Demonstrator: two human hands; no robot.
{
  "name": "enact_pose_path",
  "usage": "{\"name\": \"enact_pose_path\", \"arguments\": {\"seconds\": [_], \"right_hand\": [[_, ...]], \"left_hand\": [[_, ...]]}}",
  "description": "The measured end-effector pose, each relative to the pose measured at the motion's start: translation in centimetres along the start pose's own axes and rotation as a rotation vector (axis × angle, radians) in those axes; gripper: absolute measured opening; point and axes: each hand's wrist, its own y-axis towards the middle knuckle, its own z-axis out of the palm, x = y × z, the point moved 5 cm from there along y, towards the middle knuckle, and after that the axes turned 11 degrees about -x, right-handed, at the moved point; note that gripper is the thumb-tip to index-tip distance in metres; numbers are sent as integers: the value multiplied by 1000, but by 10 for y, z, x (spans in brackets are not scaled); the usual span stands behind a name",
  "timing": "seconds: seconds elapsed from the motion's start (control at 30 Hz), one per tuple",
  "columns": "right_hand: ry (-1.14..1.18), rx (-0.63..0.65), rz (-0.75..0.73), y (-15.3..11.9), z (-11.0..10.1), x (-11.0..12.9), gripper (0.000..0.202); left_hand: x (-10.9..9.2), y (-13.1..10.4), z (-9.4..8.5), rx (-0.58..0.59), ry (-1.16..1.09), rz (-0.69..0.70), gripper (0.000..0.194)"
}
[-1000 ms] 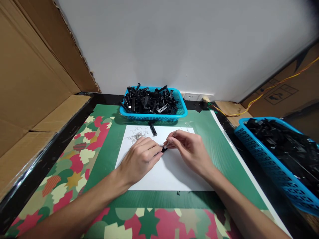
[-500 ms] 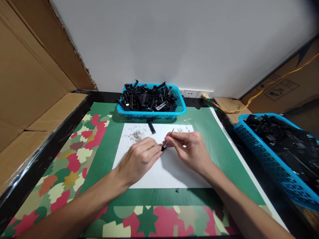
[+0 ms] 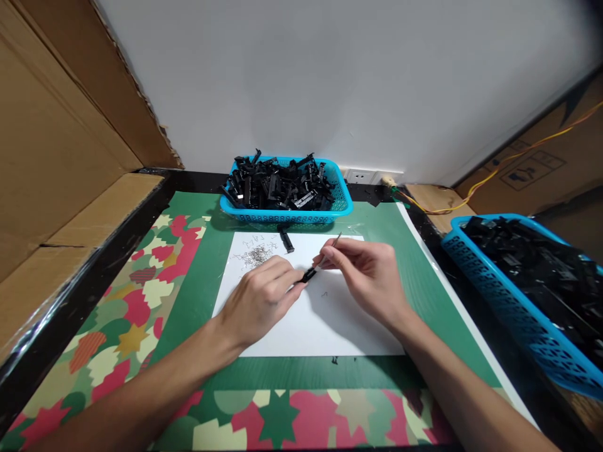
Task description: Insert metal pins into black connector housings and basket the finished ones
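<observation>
My left hand (image 3: pixel 266 285) is closed, with a small black plastic part (image 3: pixel 308 275) pinched in its fingertips above the white paper (image 3: pixel 282 333). Between the thumb and fingers of my right hand (image 3: pixel 365 270) is a slim metal tool, possibly tweezers (image 3: pixel 335 243), its lower end against or close to the black part. Below the hands, one small bent wire (image 3: pixel 325 294) lies on the paper. A heap of tiny bent wires (image 3: pixel 258 256) is spread to the upper left. Near the paper's top edge rests another black plastic part (image 3: pixel 286 240).
A blue basket (image 3: pixel 287 217) heaped with black parts stands against the wall. To the right is a larger blue basket (image 3: pixel 522 320) of black pieces. Cardboard (image 3: pixel 61 125) borders the left side. A plug with yellow cable (image 3: pixel 389 181) sits in the wall socket. Black scraps (image 3: pixel 335 360) lie below the paper.
My right hand has shifted slightly right, and the tool leans more to the right. A bent wire now shows on the paper below the hands. More of the held black part is visible.
</observation>
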Motion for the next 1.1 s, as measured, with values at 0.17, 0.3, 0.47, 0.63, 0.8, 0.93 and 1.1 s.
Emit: {"name": "enact_pose_path", "arguments": {"seconds": [0.17,0.3,0.47,0.63,0.8,0.93,1.1], "right_hand": [[-204,269,12,3,-13,12,32],[-402,554,5,-3,-13,2,22],[-379,596,-30,-5,-5,-11,10],[-371,608,-59,-7,-3,-13,14],[-354,611,-111,-8,-3,-8,15],[-346,625,-85,-7,-6,-4,11],[-397,566,-118,-5,-9,-5,13]], "left_hand": [[2,3,-6,-82,16,-110,12],[11,4,-9,-106,-72,-336,12],[20,5,-9,-153,-200,-489,14],[24,6,-5,-135,-309,-542,14],[28,7,-4,-167,-403,-578,14],[31,6,-3,-180,-423,-589,16],[30,7,-2,-174,-423,-584,15]]}}
